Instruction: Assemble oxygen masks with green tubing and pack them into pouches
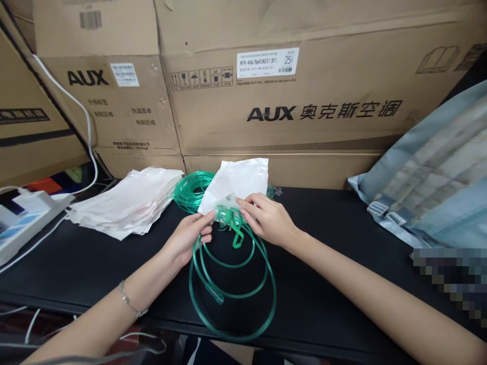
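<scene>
Coiled green oxygen tubing [272, 284] hangs in wide loops below my hands over the black table, with a clear connector [217, 295] at one end. Between my hands is a bunched green plastic piece [230, 217] with a bright green strap [238, 238]. A white pouch [243, 175] with a clear film side stands behind it, at my fingertips. My left hand [194, 233] is closed, thumb against fingers, on the tubing beside the pouch's lower left corner. My right hand [268, 218] pinches the pouch's near edge, its lower fingers against the green piece.
Another green tubing coil [194, 187] lies behind my left hand, beside a stack of white pouches [129, 203]. A power strip [23, 218] with cables is at left. Large cardboard boxes [304, 137] stand behind the table [319, 284]; a light blue bag [437, 172] is at right.
</scene>
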`<state>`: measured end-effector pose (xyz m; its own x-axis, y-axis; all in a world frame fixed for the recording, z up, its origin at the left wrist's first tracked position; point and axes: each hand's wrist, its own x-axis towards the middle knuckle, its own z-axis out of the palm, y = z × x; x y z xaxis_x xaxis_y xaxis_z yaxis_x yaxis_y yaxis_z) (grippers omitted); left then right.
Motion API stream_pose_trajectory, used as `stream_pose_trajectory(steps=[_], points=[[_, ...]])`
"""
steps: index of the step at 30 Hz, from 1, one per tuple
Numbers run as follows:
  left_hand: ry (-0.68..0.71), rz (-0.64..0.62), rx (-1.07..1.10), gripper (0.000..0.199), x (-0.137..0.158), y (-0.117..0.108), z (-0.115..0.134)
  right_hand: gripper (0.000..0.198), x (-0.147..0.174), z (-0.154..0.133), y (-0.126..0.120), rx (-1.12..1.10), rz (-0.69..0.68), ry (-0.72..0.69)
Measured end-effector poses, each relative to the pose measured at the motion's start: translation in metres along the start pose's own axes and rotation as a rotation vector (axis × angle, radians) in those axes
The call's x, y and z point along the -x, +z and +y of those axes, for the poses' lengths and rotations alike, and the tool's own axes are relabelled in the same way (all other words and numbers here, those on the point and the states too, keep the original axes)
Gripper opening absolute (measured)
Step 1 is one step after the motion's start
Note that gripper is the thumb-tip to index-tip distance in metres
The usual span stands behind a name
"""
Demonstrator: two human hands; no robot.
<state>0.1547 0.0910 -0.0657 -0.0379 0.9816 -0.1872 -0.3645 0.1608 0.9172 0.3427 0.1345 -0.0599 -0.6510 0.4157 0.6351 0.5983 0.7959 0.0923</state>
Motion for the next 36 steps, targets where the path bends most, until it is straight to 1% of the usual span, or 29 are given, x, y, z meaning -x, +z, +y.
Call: stream_pose_trajectory(steps=[4, 7, 10, 11, 12, 14, 15, 16, 17, 18, 19, 20, 21, 24, 27, 29, 30, 32, 36], points=[[0.061, 0.057, -0.004, 0.033, 0.002, -0.001, 0.0, 0.035, 0.004, -0.002, -0.002, -0.007, -0.048, -0.071], [0.111, 0.097, -0.08, 0.035, 0.004, -0.001, -0.004, 0.035, 0.006, -0.004, -0.002, -0.026, -0.051, -0.057], [0.155, 0.106, -0.145, 0.037, 0.004, 0.001, -0.006, 0.034, 0.008, -0.01, -0.004, -0.072, -0.059, -0.045], [0.153, 0.103, -0.163, 0.036, 0.004, 0.001, -0.006, 0.033, 0.01, -0.013, -0.005, -0.09, -0.051, -0.012], [0.146, 0.1, -0.178, 0.035, 0.004, 0.002, -0.006, 0.032, 0.014, -0.017, -0.007, -0.111, -0.037, 0.058], [0.135, 0.1, -0.198, 0.035, 0.003, 0.002, -0.005, 0.033, 0.024, -0.024, -0.012, -0.162, -0.037, 0.302], [0.134, 0.097, -0.201, 0.035, 0.003, 0.002, -0.005, 0.034, 0.031, -0.028, -0.014, -0.192, -0.079, 0.444], [0.137, 0.094, -0.201, 0.035, 0.003, 0.003, -0.005, 0.037, 0.038, -0.03, -0.016, -0.229, -0.158, 0.562], [0.139, 0.087, -0.2, 0.035, 0.003, 0.003, -0.006, 0.037, 0.044, -0.032, -0.018, -0.269, -0.256, 0.638], [0.141, 0.081, -0.199, 0.034, 0.003, 0.004, -0.006, 0.035, 0.05, -0.034, -0.019, -0.31, -0.353, 0.677], [0.144, 0.075, -0.199, 0.034, 0.003, 0.004, -0.007, 0.031, 0.054, -0.034, -0.02, -0.351, -0.43, 0.688], [0.148, 0.072, -0.199, 0.034, 0.004, 0.004, -0.007, 0.025, 0.057, -0.034, -0.02, -0.394, -0.473, 0.685], [0.153, 0.072, -0.201, 0.034, 0.004, 0.005, -0.008, 0.019, 0.058, -0.034, -0.02, -0.44, -0.486, 0.683], [0.186, 0.092, -0.209, 0.032, 0.005, 0.004, -0.01, 0.014, 0.056, -0.035, -0.016, -0.633, -0.413, 0.715], [0.225, 0.113, -0.216, 0.029, 0.006, 0.002, -0.01, 0.014, 0.053, -0.04, -0.013, -1.013, -0.351, 0.785], [0.228, 0.119, -0.233, 0.03, 0.006, 0.001, -0.009, 0.013, 0.051, -0.045, -0.012, -1.266, -0.354, 0.839], [0.219, 0.119, -0.246, 0.031, 0.006, 0.002, -0.009, 0.013, 0.05, -0.046, -0.012, -1.355, -0.353, 0.865], [0.19, 0.107, -0.272, 0.032, 0.006, 0.002, -0.007, 0.013, 0.049, -0.048, -0.014, -1.437, -0.314, 0.916], [0.151, 0.041, -0.299, 0.039, 0.007, 0.005, -0.007, 0.01, 0.042, -0.046, -0.019, -1.448, -0.189, 1.069]])
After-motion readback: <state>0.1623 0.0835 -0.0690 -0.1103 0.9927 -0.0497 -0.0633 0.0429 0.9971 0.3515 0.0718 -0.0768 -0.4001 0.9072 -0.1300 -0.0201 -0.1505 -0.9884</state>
